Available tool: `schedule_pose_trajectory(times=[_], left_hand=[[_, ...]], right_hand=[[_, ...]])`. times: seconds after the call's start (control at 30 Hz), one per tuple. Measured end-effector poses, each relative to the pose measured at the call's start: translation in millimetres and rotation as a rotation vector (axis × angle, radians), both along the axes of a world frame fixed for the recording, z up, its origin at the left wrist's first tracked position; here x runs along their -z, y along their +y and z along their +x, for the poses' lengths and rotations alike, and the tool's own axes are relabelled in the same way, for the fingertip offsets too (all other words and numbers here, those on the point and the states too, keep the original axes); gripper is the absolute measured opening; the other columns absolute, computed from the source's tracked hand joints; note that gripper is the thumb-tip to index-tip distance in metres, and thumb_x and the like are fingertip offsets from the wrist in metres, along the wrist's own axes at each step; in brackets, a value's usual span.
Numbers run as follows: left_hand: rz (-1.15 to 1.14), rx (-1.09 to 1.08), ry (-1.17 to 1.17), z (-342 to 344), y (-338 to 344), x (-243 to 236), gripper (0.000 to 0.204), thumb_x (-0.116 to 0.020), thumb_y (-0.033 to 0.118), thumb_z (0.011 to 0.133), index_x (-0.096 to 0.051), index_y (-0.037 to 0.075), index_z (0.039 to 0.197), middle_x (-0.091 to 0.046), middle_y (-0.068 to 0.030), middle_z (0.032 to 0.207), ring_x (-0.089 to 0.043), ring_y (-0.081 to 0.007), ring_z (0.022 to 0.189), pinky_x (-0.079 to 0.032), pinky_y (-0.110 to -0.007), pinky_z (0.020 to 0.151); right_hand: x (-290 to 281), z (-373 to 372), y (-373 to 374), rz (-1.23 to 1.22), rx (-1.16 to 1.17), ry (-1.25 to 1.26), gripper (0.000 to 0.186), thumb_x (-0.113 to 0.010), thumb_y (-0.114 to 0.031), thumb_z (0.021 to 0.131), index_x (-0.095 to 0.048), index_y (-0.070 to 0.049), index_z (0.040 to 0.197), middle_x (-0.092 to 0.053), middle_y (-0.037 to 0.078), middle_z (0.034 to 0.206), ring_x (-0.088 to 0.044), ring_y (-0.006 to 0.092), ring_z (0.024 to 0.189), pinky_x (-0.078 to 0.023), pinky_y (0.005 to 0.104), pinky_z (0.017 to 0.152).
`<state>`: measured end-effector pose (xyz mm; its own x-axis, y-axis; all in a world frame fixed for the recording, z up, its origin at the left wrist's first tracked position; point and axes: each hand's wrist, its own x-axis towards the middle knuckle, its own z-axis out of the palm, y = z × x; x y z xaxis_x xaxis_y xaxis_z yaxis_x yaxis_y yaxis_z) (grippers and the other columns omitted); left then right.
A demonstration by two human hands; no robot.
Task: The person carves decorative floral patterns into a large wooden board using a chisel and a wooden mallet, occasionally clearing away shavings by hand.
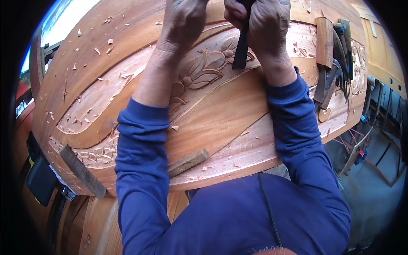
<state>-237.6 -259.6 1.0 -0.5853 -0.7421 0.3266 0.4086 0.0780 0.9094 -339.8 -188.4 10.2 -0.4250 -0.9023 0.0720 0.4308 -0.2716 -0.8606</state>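
Note:
Both my hands are at the top edge, above a large carved wooden panel (229, 95). Curled fingers of my right hand (267, 25) close round a dark flat strip (241, 53), whose square lower end hangs over the carved flowers (204, 74). Its upper part is cut off, so I cannot tell its exact kind. Left of it, my left hand (185, 19) is bent at the wrist, its fingers mostly beyond the edge. Whether it holds anything is hidden.
Several wooden-handled tools (324, 42) lie together on the panel's right side. Wood blocks rest near its front edge, one at the middle (188, 162) and one at left (83, 172). Shavings (109, 41) dot the surface. A dark padded object (41, 180) is beyond the left corner.

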Motion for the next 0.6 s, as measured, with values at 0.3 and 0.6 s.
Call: schedule_pose_trajectory(times=[0.3,0.6], left_hand=[[0.092,0.157,0.089,4,0,10,0.055,-0.05,0.029,0.112,-0.033,0.011,0.162,-0.067,-0.0072,0.128,-0.062,-0.007,0.091,-0.052,-0.021,0.078],[-0.016,0.176,0.336,8,-20,21,0.029,-0.052,0.014,0.109,-0.05,0.005,0.136,-0.064,-0.0079,0.121,-0.062,-0.0098,0.102,-0.052,-0.023,0.087]], right_hand=[[-1,7,-1,0.062,-0.004,0.027,0.023,-0.051,-0.031,0.111,-0.061,-0.01,0.113,-0.048,-0.006,0.066,-0.043,0.0024,0.047,-0.032,0.0188,0.041],[-8,26,-12,0.211,-0.094,-0.136,0.023,-0.052,-0.03,0.111,-0.063,-0.011,0.117,-0.051,-0.006,0.069,-0.042,0.0032,0.048,-0.032,0.0197,0.042]])
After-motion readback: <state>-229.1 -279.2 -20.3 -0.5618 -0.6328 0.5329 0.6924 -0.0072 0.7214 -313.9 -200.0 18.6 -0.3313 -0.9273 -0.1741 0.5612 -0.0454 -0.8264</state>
